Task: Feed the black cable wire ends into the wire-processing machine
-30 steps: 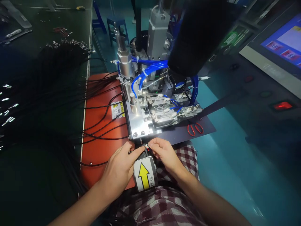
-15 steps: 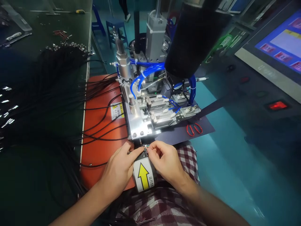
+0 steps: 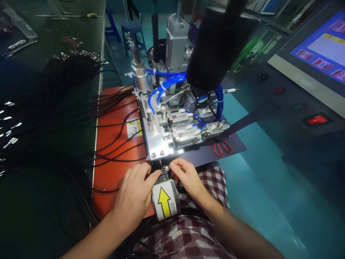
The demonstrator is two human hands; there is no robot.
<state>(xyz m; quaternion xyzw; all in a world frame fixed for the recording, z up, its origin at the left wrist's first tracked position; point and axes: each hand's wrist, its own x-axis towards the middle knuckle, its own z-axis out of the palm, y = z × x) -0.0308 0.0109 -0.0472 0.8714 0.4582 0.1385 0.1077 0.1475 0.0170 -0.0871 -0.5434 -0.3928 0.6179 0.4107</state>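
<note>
At the front of the machine (image 3: 157,144), my two hands meet over a narrow feed track (image 3: 162,177). My right hand (image 3: 188,178) is closed in a pinch on a small shiny cable end (image 3: 166,168), whose exact shape is too small to make out. My left hand (image 3: 136,189) is closed just left of the track, thumb pointing at the same spot. A black cable (image 3: 107,190) runs across the orange plate (image 3: 107,176) and disappears under the left hand. Below the track sits a white label (image 3: 164,199) with a yellow arrow.
A large bundle of black cables (image 3: 67,79) with metal ends covers the dark bench at left. Red-handled scissors (image 3: 222,148) lie on the grey plate at right. A black cylinder (image 3: 218,50) hangs above the machine. A touchscreen panel (image 3: 320,50) stands at right.
My right hand has shifted slightly up and left, and its fingertips are now a little apart from the left thumb. The left thumb has drawn back slightly left.
</note>
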